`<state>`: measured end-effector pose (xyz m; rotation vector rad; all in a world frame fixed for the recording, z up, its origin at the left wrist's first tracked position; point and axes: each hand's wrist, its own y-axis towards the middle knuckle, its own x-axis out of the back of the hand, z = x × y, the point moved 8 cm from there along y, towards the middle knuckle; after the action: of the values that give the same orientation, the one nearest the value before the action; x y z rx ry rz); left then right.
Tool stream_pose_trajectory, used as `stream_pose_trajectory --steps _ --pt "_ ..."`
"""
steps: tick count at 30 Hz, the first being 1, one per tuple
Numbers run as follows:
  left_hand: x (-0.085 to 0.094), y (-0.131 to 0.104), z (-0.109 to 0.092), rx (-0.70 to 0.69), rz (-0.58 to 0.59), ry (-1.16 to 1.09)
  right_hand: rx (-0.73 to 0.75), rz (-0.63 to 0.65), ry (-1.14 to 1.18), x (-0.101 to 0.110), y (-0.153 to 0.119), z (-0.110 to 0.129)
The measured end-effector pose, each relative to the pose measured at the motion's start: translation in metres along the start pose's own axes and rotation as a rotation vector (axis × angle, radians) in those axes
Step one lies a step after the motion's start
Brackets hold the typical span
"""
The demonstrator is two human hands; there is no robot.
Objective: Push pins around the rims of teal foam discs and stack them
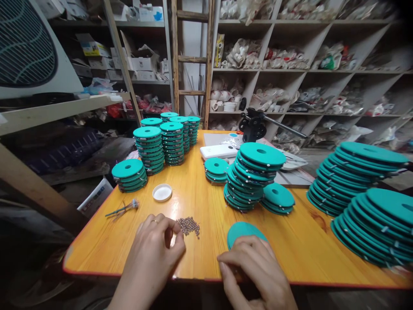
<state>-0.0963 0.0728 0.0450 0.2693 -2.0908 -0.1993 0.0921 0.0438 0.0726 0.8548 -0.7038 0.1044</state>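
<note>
My left hand [158,243] rests beside a small pile of dark beads [189,226], thumb and index finger curled toward each other at its left edge. Whatever lies between those fingertips is too small to make out. Partly over a green disc [241,232] near the front edge is my right hand [253,269], its fingers bent and the thumb near the index finger. The palm side is hidden, so anything held there does not show. A round white lid [161,192] lies beyond my left hand.
Stacks of green discs stand at the back left [148,148], centre right [254,172] and far right [383,224]. A wire bundle [124,209] lies left, a white case [219,151] and black clamp-like tool [253,125] behind. Shelves and a wooden ladder [192,59] stand beyond.
</note>
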Motion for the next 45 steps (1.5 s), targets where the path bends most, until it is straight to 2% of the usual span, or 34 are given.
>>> stream_pose_trajectory --steps 3,7,10,12,22,27,31,36,45 --pt "-0.001 -0.007 -0.007 0.01 0.008 -0.185 -0.014 -0.016 -0.004 -0.004 -0.002 -0.003" --pt "-0.024 -0.017 -0.034 0.073 0.225 -0.696 -0.039 -0.088 0.001 -0.005 -0.009 -0.009" --pt "-0.041 -0.021 -0.051 0.151 0.384 -0.904 -0.054 -0.082 0.0 -0.007 -0.01 -0.012" --pt "-0.046 -0.022 -0.053 0.212 0.434 -0.972 -0.061 -0.094 0.007 -0.006 -0.009 -0.012" --pt "-0.055 -0.024 -0.044 0.346 0.451 -1.173 -0.127 -0.077 0.07 -0.005 -0.006 -0.012" --pt "-0.057 -0.025 -0.043 0.343 0.451 -1.23 -0.099 0.075 0.022 -0.004 0.002 -0.009" --pt "-0.059 -0.025 -0.043 0.349 0.469 -1.282 -0.1 0.087 0.012 -0.001 0.004 -0.008" --pt "-0.061 -0.028 -0.04 0.295 0.453 -1.306 -0.097 0.086 0.004 -0.001 0.002 -0.009" --pt "-0.062 -0.031 -0.038 0.203 0.463 -1.178 -0.096 0.111 -0.007 -0.001 0.002 -0.008"
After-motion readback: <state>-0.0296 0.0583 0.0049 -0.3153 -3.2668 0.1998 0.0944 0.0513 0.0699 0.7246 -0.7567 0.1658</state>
